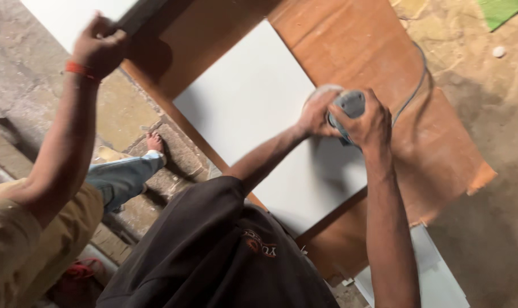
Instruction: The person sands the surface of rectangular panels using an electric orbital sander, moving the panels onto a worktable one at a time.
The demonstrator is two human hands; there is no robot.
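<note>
Dark shirt (213,251) below; both left hand (316,114) and right hand (367,122) clasp a half-hidden grey power tool (350,105).

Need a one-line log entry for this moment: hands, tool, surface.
left hand: on power tool | right hand: gripping power tool | tool on white panel | cord trails right | co-worker's hand: holds panel edge

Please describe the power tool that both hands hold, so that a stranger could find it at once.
Start at the large white panel lying on brown boards. At its right edge, the left hand and right hand grip a grey power tool. Only it trails a grey cable.
</note>
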